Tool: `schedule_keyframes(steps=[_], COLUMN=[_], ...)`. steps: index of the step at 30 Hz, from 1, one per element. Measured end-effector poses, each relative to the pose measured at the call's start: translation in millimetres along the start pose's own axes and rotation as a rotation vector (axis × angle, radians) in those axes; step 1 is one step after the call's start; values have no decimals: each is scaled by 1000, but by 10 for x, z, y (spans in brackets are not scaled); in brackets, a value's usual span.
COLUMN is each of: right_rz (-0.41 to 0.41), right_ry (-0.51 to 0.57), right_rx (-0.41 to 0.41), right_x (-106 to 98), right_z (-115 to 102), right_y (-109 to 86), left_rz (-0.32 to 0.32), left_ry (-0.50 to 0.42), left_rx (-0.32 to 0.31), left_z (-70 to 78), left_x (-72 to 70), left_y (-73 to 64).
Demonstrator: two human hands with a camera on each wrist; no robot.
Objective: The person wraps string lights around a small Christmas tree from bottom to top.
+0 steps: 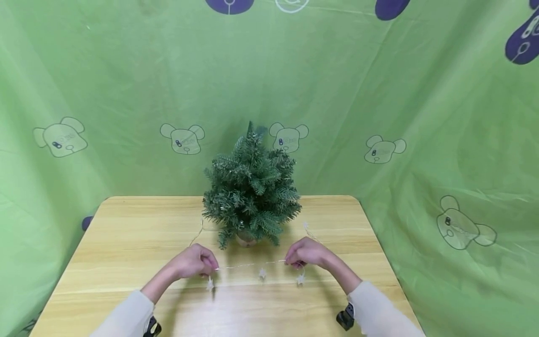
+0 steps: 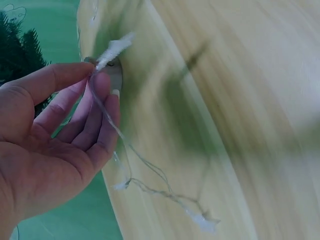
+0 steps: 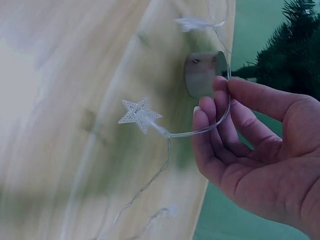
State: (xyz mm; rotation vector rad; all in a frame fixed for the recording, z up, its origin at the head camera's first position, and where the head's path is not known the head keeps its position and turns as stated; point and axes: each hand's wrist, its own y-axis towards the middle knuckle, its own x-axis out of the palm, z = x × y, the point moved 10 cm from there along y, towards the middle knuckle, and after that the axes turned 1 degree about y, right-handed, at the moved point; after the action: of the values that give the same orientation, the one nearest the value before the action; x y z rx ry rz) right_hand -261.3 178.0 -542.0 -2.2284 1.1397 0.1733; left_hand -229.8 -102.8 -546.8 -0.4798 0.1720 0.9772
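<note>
Green cloth (image 1: 126,70) hangs behind a wooden worktop (image 1: 134,224). Near the worktop's back edge, roughly midway between its back corners, stands a small artificial tree (image 1: 252,187); a hard tug on a snagged wire could tip or drag it. The only container-like thing is its round base (image 3: 202,75), and whether that is hollow cannot be told. In front of the tree, a left hand (image 1: 195,262) and a right hand (image 1: 309,252) each have a closed grip, thumb against fingertips, on a thin light string (image 3: 197,132). One span runs between them above the worktop; further lengths trail back toward the tree's left and right sides. So slight a pinch might slip, and crossing loops could knot. Dangling clear stars (image 3: 141,114) seem likeliest to catch on branches or wire.
</note>
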Motion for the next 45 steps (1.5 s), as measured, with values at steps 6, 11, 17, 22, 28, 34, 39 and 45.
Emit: schedule_keyframes(steps=[6, 11, 17, 22, 28, 34, 39, 45], right_rz=[-37, -68, -83, -85, -122, -158, -166, -174], right_ry=[-24, -55, -69, -50, -69, -101, -118, -113], right_rx=[22, 35, 47, 49, 59, 59, 67, 66], right_x=[-120, -226, -385, -517, -603, -674, -754, -813], right_z=[-64, -119, -163, -165, -159, -173, -147, -130], right_y=[-74, -149, -254, -336, -437, -538, -607, -686], left_rz=[-81, -114, -129, -148, -183, -194, -221, -245], left_ry=[-32, 13, 62, 64, 71, 68, 80, 112], left_rx=[22, 35, 27, 24, 49, 86, 121, 147], left_z=[111, 169, 207, 242, 315, 381, 462, 627], left_x=[-53, -133, -266, -383, -492, -593, -667, -783], left_y=[-85, -163, -270, -367, -463, -542, -623, -705])
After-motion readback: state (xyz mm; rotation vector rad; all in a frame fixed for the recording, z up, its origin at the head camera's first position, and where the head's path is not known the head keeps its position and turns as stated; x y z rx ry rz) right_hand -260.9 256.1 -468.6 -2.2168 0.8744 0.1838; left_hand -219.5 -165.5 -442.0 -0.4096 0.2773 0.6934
